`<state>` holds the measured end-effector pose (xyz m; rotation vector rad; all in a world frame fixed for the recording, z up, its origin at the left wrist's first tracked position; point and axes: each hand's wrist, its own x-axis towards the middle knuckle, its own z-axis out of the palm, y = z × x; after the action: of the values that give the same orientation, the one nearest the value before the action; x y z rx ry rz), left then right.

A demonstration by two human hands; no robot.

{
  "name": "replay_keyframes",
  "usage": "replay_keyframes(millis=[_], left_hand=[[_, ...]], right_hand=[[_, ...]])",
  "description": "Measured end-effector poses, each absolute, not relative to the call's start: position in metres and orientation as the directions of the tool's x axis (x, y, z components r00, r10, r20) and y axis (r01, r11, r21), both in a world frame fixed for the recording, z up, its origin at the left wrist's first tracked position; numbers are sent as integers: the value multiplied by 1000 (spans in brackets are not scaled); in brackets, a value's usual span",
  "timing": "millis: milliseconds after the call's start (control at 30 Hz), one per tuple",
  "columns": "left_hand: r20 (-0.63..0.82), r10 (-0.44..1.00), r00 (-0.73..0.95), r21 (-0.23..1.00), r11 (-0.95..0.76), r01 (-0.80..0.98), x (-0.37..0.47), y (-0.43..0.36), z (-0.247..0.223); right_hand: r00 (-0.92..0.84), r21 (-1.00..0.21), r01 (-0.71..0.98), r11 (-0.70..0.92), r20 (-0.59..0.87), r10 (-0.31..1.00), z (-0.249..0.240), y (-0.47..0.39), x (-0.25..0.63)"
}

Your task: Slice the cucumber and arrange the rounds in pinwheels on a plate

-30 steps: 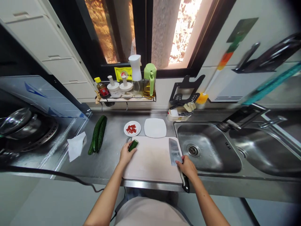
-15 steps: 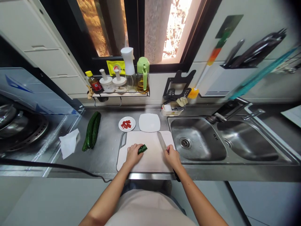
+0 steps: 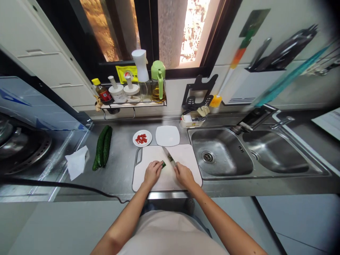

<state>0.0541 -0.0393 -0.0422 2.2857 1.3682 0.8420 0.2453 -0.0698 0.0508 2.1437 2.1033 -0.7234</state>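
On the white cutting board (image 3: 175, 181) my left hand (image 3: 153, 173) is closed over a short piece of cucumber (image 3: 164, 164); only its green end shows past the fingers. My right hand (image 3: 184, 173) grips a knife (image 3: 169, 156) by the handle, which the hand mostly hides. The blade points away from me and to the left, just right of the cucumber piece and close to it. Whether the blade touches the piece I cannot tell. Behind the board are a small white plate of chopped red pieces (image 3: 141, 138) and a white square plate (image 3: 167, 135).
Two whole cucumbers (image 3: 103, 147) lie on the counter at left, beside a white paper towel (image 3: 76, 163). A double steel sink (image 3: 223, 152) adjoins the board on the right. Above the counter hangs a rack (image 3: 135, 105) with bottles and jars. A dark cable (image 3: 87, 190) crosses the front left.
My right hand has moved left with the knife, bringing the blade near the cucumber piece. Less of that piece shows beyond my left hand. The whole view has shifted slightly.
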Motion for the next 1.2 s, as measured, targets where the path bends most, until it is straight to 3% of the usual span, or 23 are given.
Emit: replay_keyframes(millis=[267, 567, 1200], left_hand=[[353, 848, 396, 490, -528, 694, 55, -42, -42], [263, 881, 394, 513, -474, 716, 56, -43, -39], [261, 884, 388, 528, -467, 710, 58, -44, -38]], right_hand=[[-66, -292, 954, -65, -418, 906, 51, -76, 234], [-92, -295, 954, -56, -466, 880, 50, -76, 229], [-119, -272, 962, -23, -495, 861, 49, -85, 234]])
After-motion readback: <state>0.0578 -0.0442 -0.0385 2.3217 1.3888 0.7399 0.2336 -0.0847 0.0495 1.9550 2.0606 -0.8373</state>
